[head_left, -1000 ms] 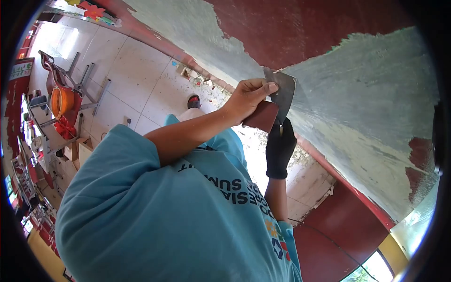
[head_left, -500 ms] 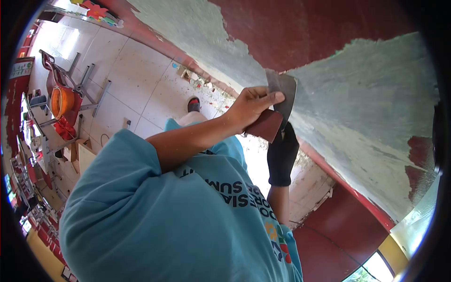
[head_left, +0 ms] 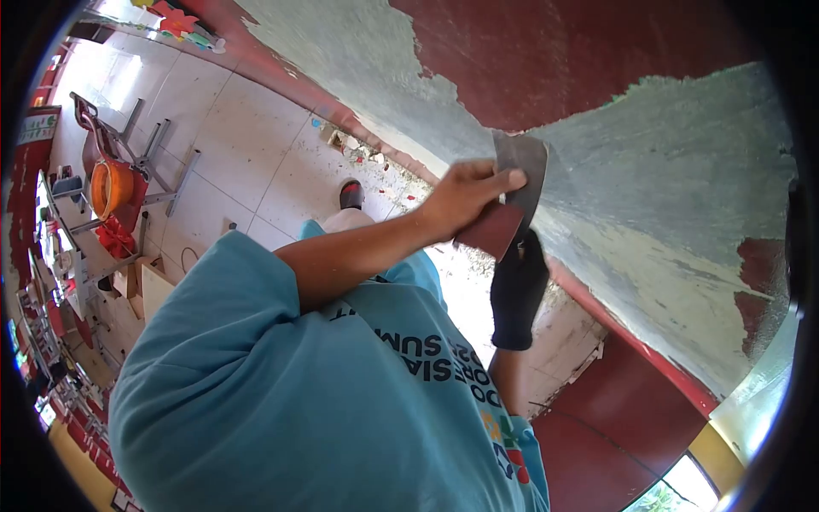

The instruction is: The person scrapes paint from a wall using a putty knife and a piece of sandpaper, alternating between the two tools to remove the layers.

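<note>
A piece of sandpaper (head_left: 492, 230), with a reddish-brown part and a curved dark grey part, is in front of the wall. My left hand (head_left: 471, 198), bare, grips it between thumb and fingers. In a black glove, my right hand (head_left: 519, 294) is just below, its fingers closed at the paper's lower edge; part of those fingers is hidden. Behind the paper, the wall (head_left: 648, 179) has a bare grey area with ragged edges of dark red paint (head_left: 546, 60) above it.
Paint flakes and debris (head_left: 375, 156) lie on the tiled floor (head_left: 247, 128) along the wall's foot. To the left stands a chair (head_left: 102, 141) with an orange bucket (head_left: 111, 189) on it. A dark red surface (head_left: 610, 427) is at lower right.
Both hands and the sandpaper have shifted slightly right in view, the gloved hand also a little downward. Both hands stay at the sandpaper.
</note>
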### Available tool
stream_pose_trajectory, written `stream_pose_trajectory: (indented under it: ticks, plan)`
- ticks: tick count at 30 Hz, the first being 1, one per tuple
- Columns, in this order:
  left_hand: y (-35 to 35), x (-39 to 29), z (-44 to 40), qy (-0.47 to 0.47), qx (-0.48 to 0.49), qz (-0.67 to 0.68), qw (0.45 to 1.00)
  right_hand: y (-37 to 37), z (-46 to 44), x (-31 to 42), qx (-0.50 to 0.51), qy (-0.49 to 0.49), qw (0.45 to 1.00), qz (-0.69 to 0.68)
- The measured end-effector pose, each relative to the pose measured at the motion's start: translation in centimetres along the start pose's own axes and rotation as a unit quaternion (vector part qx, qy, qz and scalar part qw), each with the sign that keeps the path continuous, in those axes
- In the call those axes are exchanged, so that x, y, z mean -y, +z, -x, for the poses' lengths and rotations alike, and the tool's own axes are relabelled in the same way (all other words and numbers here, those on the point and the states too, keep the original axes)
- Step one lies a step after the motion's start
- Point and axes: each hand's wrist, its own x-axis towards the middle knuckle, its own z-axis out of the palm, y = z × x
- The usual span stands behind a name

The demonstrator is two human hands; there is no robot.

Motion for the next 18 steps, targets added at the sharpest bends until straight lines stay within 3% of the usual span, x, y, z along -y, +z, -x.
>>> stream_pose_trajectory:
  ticks: [2, 4, 6, 10, 11, 14, 16, 18]
  plan:
    - [0.5, -1.2, 0.7, -0.002, 0.031, 0.022, 0.999, -1.3, -0.7, 1.9, 0.054, 0.079, 0.995, -0.040]
    - [-0.2, 1.0, -0.5, -0.018, 0.028, 0.035, 0.999, -0.7, -0.2, 0.5, 0.029, 0.059, 0.996, -0.060]
    - [0.2, 1.3, -0.1, -0.035, -0.008, 0.017, 0.999, 0.4, 0.4, -0.9, -0.017, -0.001, 1.000, 0.012]
    - [0.9, -1.2, 0.5, -0.009, 0.031, 0.051, 0.998, -2.5, -1.0, 2.6, 0.068, 0.056, 0.996, -0.025]
    - [0.8, -0.9, 0.4, -0.012, 0.043, 0.047, 0.998, -1.9, -0.9, 1.4, 0.030, -0.006, 0.999, -0.010]
    - [0.5, 1.7, -0.3, -0.027, 0.016, 0.036, 0.999, -1.4, 0.5, -0.5, 0.026, 0.043, 0.998, 0.033]
    - [0.7, -0.2, 0.5, -0.041, 0.003, -0.019, 0.999, -2.2, 0.2, 0.7, 0.031, 0.027, 0.998, 0.047]
    - [0.9, -1.7, 0.5, -0.027, 0.062, 0.027, 0.997, -4.1, -0.9, 3.5, 0.056, 0.031, 0.998, 0.026]
